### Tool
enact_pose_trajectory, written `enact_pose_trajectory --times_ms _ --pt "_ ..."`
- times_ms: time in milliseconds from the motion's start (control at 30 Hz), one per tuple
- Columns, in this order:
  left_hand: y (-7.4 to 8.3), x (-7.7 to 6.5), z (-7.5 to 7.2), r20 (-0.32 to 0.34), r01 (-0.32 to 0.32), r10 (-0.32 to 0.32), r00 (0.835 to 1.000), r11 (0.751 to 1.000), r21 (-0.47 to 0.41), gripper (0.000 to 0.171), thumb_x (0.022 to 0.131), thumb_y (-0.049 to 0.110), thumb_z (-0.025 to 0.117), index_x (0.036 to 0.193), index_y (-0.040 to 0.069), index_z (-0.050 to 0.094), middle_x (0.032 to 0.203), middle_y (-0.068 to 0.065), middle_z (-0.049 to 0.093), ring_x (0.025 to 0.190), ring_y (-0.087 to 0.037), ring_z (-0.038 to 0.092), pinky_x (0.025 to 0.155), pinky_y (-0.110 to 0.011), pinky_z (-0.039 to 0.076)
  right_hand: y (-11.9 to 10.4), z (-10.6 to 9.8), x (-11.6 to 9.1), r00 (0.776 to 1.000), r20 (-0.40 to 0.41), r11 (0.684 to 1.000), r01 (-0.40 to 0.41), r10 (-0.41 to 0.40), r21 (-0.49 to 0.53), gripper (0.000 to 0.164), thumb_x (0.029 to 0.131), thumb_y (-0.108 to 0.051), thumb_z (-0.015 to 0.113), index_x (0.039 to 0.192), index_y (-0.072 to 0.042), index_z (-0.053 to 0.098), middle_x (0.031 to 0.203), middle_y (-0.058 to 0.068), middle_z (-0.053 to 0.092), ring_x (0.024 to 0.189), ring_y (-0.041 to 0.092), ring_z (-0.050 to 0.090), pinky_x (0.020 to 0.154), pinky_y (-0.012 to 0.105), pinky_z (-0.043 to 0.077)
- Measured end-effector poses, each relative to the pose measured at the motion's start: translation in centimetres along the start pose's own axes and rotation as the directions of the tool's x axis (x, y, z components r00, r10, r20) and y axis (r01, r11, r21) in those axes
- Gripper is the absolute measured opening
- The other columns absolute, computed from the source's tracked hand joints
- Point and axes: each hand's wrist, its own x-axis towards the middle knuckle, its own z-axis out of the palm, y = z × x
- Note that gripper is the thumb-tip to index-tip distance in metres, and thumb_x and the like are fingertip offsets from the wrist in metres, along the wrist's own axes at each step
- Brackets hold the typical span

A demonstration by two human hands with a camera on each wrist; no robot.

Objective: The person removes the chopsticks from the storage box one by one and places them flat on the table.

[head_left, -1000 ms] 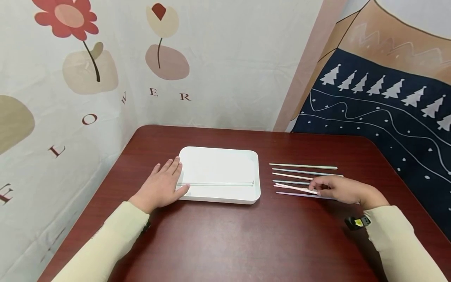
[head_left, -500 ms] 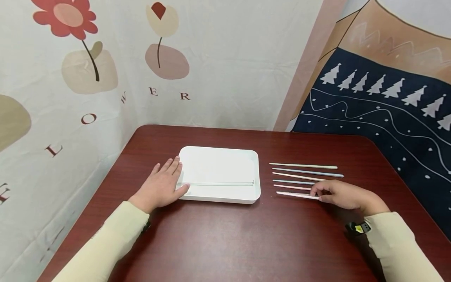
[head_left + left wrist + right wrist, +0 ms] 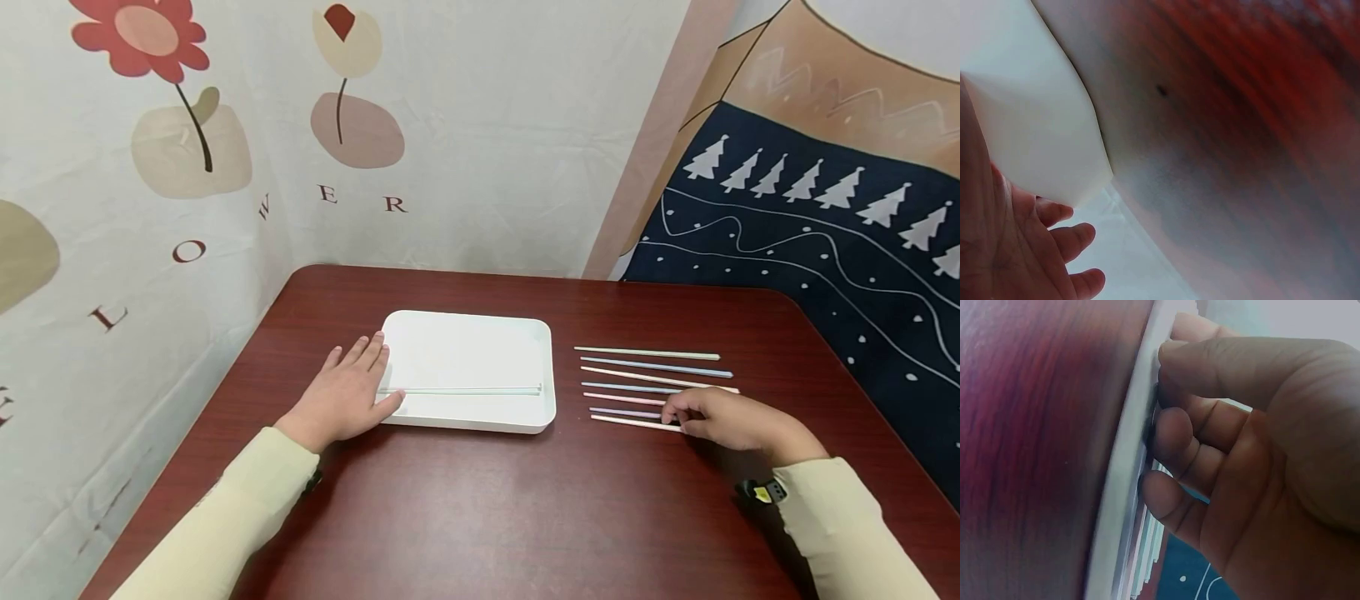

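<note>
My right hand [image 3: 720, 423] pinches a pale pinkish-white chopstick [image 3: 633, 423] near its right end, thumb against its near side. The chopstick lies at the near edge of a row of several pastel chopsticks on the table, beside a purple chopstick [image 3: 626, 412]. The right wrist view shows the thumb [image 3: 1191, 359] touching the pale chopstick [image 3: 1125, 450], with curled fingers beyond. My left hand [image 3: 337, 396] rests with straight fingers on the left edge of a white tray [image 3: 468, 421]. Two pale green chopsticks [image 3: 472, 391] lie lengthwise in the tray, their left ends hidden by the thumb.
Other chopsticks in the row are green [image 3: 645, 353], blue [image 3: 656, 367], cream [image 3: 637, 375] and pink [image 3: 622, 399]. The dark red table [image 3: 480, 508] meets a flower-printed cloth [image 3: 480, 150] behind and a navy tree-patterned cloth [image 3: 795, 225] at right.
My right hand has moved slightly nearer, carrying the pale chopstick from across the pink one, over the purple one, to the row's near edge. The left hand and tray stay put.
</note>
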Motion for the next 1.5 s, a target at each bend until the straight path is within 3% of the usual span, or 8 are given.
enact_pose_trajectory --times_ms 267,733,967,1267,1400,1500 --pt "0.0 0.0 0.0 -0.001 -0.001 0.001 1.0 1.0 -0.001 0.083 0.099 0.056 0.041 0.151 -0.007 0.031 0.161 -0.023 0.02 0.146 -0.041 0.022 0.114 -0.063 0.017 0.0 0.2 0.2 0.999 -0.002 0.999 -0.033 0.033 -0.012 0.029 0.091 0.007 0.059 0.1 -0.02 0.065 0.085 -0.009 0.053 0.078 0.006 0.049 0.068 0.026 0.043" --pt "0.0 0.0 0.0 0.014 0.008 -0.007 1.0 1.0 -0.015 0.082 0.1 0.055 0.04 0.152 -0.007 0.03 0.161 -0.022 0.019 0.147 -0.041 0.021 0.114 -0.062 0.017 -1.0 -0.8 1.2 0.998 -0.031 0.999 -0.053 0.053 0.002 0.019 0.094 -0.004 0.064 0.107 -0.018 0.068 0.099 -0.004 0.064 0.086 0.012 0.055 0.074 0.03 0.05" --pt "0.0 0.0 0.1 0.02 0.009 -0.009 1.0 1.0 -0.016 0.082 0.1 0.056 0.04 0.152 -0.007 0.029 0.161 -0.022 0.019 0.147 -0.041 0.021 0.114 -0.062 0.017 -3.9 -2.6 4.8 0.997 -0.064 0.998 0.041 -0.044 -0.04 0.018 0.094 -0.005 0.066 0.108 -0.015 0.069 0.103 -0.003 0.066 0.092 0.012 0.058 0.083 0.039 0.053" --pt "0.2 0.0 0.1 0.017 0.002 -0.002 1.0 1.0 -0.007 0.084 0.099 0.057 0.04 0.152 -0.007 0.029 0.161 -0.022 0.019 0.147 -0.041 0.02 0.114 -0.062 0.017 -8.5 -3.4 11.1 0.979 -0.065 0.977 0.183 -0.191 -0.112 0.017 0.092 -0.007 0.068 0.103 -0.02 0.069 0.096 -0.006 0.065 0.083 0.01 0.057 0.075 0.032 0.052" --pt "0.1 0.0 0.0 0.016 0.001 -0.001 1.0 1.0 -0.004 0.084 0.099 0.058 0.039 0.152 -0.007 0.029 0.161 -0.022 0.018 0.148 -0.04 0.018 0.115 -0.061 0.017 -10.5 -3.6 13.5 0.971 -0.062 0.968 0.222 -0.23 -0.119 0.015 0.091 -0.008 0.07 0.104 -0.015 0.069 0.086 -0.005 0.06 0.077 0.013 0.055 0.069 0.031 0.05" --pt "0.0 0.0 -0.1 0.017 0.001 -0.001 1.0 1.0 -0.008 0.084 0.1 0.058 0.039 0.152 -0.007 0.028 0.162 -0.022 0.018 0.148 -0.039 0.017 0.115 -0.061 0.016 -11.7 -3.6 15.2 0.97 -0.056 0.967 0.229 -0.236 -0.115 0.018 0.092 -0.011 0.07 0.109 -0.012 0.07 0.088 -0.005 0.061 0.08 0.013 0.056 0.07 0.031 0.051"
